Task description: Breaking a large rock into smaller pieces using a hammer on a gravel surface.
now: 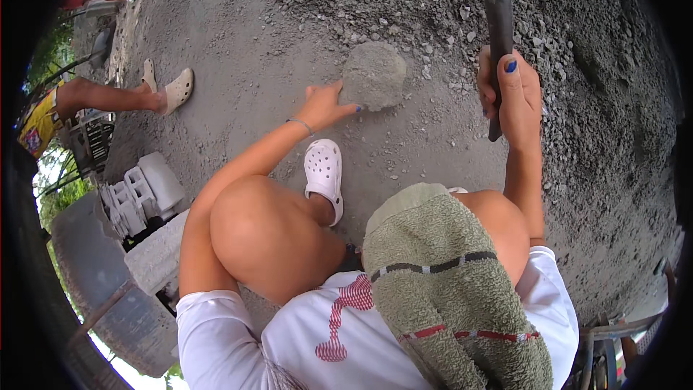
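Clearly, the left hand [325, 107] is spread and not closed, with its fingers and thumb touching the near left edge of a rough grey stone [375, 76]; how strongly it presses, I cannot tell. The right hand [514, 94] is wrapped firmly around a dark bar [498, 22], whose far end goes out of view at the top, so I cannot say what it carries. The stone lies on the ground in front of the feet, between the two hands and somewhat nearer to the left one. In my judgement, the main danger is for the left fingers: if the bar came down beside its mark, they could be struck, because they are so close to the stone. The stone could also slide or turn, since loose grit lies around it, and flying chips could reach the bare knees or the white clog [323, 173], which has holes. A green towel [440, 245] hangs over the lap and could hinder the arm. The ground [245, 65] is grey and dusty, with a darker bank of gravel [606, 101] at the right. Farther to the left are hollow concrete blocks [144, 191], a co-worker's leg [115, 96] in a beige clog [178, 92], and some greenery [49, 61].
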A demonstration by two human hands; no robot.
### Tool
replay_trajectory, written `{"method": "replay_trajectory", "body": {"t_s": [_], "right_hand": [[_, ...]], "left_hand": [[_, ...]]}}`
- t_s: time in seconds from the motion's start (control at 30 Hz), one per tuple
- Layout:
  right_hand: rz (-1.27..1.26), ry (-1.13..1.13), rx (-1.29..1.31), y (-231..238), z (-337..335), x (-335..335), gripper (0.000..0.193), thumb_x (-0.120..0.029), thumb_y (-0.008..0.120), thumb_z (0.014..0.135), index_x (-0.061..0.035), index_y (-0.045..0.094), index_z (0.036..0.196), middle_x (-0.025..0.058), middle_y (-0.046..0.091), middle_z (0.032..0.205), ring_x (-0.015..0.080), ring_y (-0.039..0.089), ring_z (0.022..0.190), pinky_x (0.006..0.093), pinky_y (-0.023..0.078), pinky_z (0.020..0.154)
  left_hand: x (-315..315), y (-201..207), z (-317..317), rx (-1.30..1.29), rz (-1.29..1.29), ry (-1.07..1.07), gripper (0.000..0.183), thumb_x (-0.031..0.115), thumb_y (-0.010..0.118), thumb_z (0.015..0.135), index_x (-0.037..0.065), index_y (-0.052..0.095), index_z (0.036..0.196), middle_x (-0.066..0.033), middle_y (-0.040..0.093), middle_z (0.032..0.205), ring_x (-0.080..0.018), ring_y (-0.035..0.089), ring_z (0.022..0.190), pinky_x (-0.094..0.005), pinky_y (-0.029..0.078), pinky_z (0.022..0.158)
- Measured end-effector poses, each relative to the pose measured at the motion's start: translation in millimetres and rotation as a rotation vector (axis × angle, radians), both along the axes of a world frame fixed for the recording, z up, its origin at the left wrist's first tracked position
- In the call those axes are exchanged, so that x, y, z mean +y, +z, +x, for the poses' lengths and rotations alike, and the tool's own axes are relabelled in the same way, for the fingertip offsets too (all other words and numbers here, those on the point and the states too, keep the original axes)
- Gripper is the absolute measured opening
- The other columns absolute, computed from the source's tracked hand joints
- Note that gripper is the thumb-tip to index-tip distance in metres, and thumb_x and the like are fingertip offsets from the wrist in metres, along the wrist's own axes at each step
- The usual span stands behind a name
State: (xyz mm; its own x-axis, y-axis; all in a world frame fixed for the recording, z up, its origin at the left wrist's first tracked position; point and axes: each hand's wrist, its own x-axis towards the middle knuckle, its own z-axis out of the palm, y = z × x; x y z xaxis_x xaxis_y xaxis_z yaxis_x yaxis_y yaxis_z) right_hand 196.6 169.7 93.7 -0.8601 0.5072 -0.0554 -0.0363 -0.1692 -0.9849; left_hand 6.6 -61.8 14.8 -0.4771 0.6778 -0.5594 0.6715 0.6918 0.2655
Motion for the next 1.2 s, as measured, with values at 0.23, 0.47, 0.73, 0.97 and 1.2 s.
{"method": "replay_trajectory", "body": {"t_s": [0.23,0.47,0.73,0.97,1.2], "right_hand": [[0.264,-0.114,-0.186,-120,15,-89,0.037,-0.035,0.043,0.085,0.0002,0.046,0.076,0.0091,0.045,0.051,0.0184,0.045,0.045,0.0305,0.037,0.045],[0.241,-0.043,-0.447,-89,-11,-63,0.036,-0.033,0.046,0.084,0.0007,0.047,0.071,0.0097,0.041,0.048,0.0159,0.038,0.044,0.0316,0.034,0.044],[0.177,-0.248,0.258,-33,-39,-68,0.028,-0.029,0.041,0.088,-0.0027,0.046,0.077,-0.0033,0.04,0.052,0.0039,0.034,0.047,0.019,0.027,0.042],[0.344,-0.115,-0.701,-144,-13,-99,0.041,-0.036,0.043,0.084,0.0024,0.05,0.072,0.0195,0.05,0.057,0.0312,0.051,0.055,0.0384,0.039,0.053],[0.255,-0.201,-0.197,0,-20,-47,0.037,-0.039,0.035,0.088,-0.0065,0.043,0.073,-0.0041,0.037,0.052,0.0039,0.033,0.04,0.0176,0.027,0.036]], "left_hand": [[-21,-15,3,0.142,0.232,0.013,0.047,0.039,0.065,0.064,-0.001,0.055,0.088,-0.0168,0.059,0.072,-0.0333,0.055,0.07,-0.0393,0.036,0.071],[-9,-17,-6,0.042,0.151,0.028,0.041,0.036,0.066,0.063,0.0,0.057,0.08,-0.0164,0.058,0.068,-0.0327,0.055,0.066,-0.0389,0.038,0.067],[-21,-34,-8,0.026,0.339,0.063,0.043,0.037,0.067,0.062,0.0,0.058,0.081,-0.0169,0.058,0.069,-0.0326,0.055,0.07,-0.0366,0.038,0.069],[-25,-44,-22,-0.01,0.386,0.06,0.044,0.037,0.066,0.063,0.0,0.059,0.085,-0.0181,0.059,0.075,-0.0327,0.055,0.075,-0.0364,0.036,0.073],[-11,-29,-19,-0.039,0.191,0.024,0.057,0.033,0.07,0.06,-0.003,0.055,0.102,-0.0216,0.055,0.1,-0.0319,0.053,0.095,-0.0351,0.037,0.086]]}}
